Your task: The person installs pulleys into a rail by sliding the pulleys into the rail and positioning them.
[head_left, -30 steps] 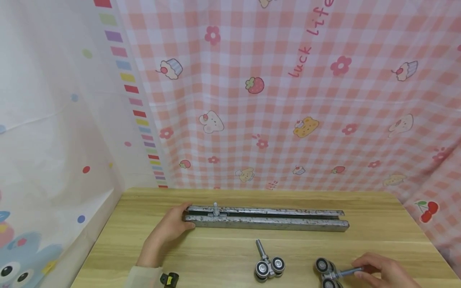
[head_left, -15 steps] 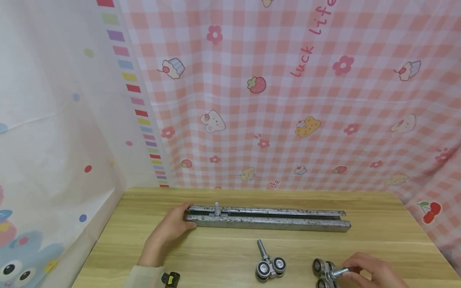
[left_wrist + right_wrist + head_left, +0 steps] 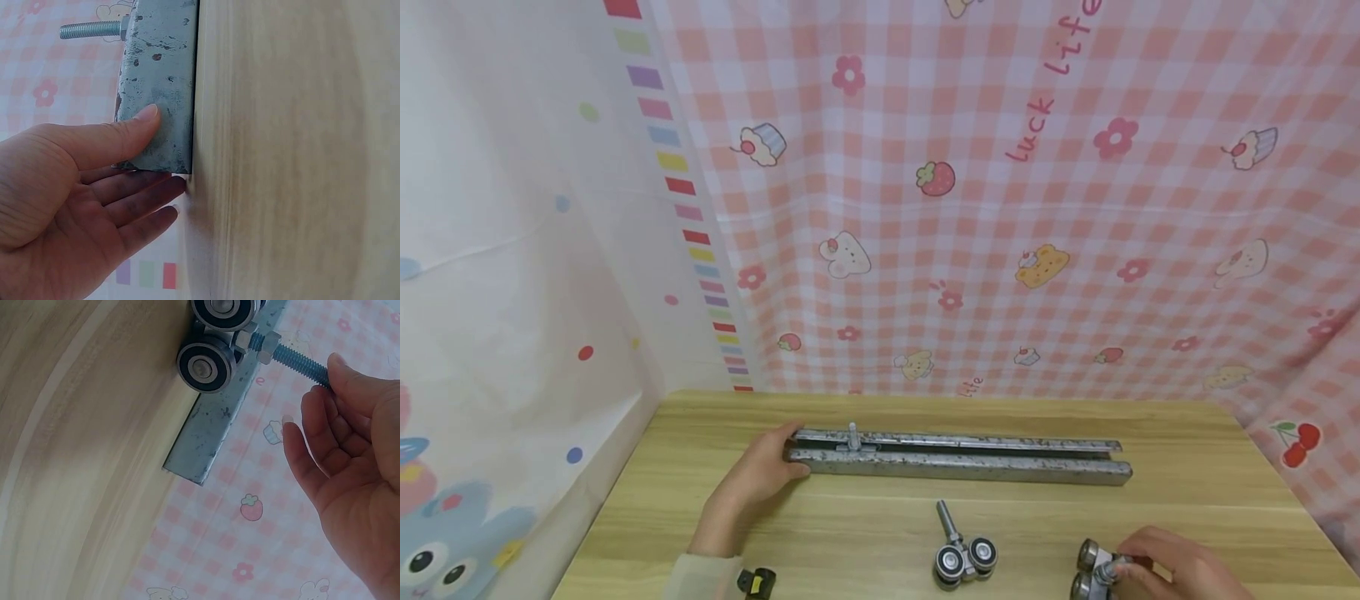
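Note:
My left hand (image 3: pixel 760 467) grips the left end of a grey steel channel track (image 3: pixel 962 468), its thumb on the front wall in the left wrist view. A threaded bolt (image 3: pixel 853 437) with a nut stands up from the track's slot near that hand; whatever carries it is mostly hidden inside. At the front right, my right hand (image 3: pixel 1180 567) pinches the bolt (image 3: pixel 300 365) of a roller trolley (image 3: pixel 1086 575) between thumb and fingers. Its wheels (image 3: pixel 206 365) are at the tabletop; contact is unclear. Another roller trolley (image 3: pixel 951 565) lies on its side between the hands, bolt slanting backward.
The wooden table (image 3: pixel 850 533) ends at a pink checked cloth (image 3: pixel 970 250) behind and a white cloth (image 3: pixel 512 250) at left. A small black object with a yellow mark (image 3: pixel 756 582) sits at my left wrist.
My right hand has slid slightly left and turned the trolley from lying sideways to standing more upright, its wheels now facing left. The left hand and track stay put.

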### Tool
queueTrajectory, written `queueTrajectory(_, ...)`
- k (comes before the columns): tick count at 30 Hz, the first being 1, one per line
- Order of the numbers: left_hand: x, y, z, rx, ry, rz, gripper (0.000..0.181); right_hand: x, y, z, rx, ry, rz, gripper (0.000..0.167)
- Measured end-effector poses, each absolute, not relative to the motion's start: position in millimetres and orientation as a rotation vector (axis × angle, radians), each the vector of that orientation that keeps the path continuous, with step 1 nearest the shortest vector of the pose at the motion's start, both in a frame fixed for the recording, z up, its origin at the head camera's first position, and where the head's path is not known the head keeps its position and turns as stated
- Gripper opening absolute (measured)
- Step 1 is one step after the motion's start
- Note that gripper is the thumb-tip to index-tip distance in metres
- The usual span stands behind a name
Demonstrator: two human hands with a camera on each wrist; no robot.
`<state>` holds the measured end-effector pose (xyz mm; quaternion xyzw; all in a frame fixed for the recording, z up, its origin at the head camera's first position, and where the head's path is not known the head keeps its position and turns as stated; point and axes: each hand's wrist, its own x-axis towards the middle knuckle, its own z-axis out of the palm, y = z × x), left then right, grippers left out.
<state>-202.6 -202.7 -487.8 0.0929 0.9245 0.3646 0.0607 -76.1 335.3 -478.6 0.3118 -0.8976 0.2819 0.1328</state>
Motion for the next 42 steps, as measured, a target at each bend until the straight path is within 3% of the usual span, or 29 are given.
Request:
queueTrajectory(20,-204,-203,-490,0.262,2.789,1.111,0.07,-81,346,-475,0.678,-2.669,0.741,0.028)
queueTrajectory(28,-204,-203,-491,0.25,2.784,1.122,0.07,-83,350,-475,0.456,-2.75,0.682,0.03)
queueTrajectory(42,-205,-203,-493,0.261,2.788,1.119,0.07,-98,374,-481,0.61,-2.495,0.692,0.031)
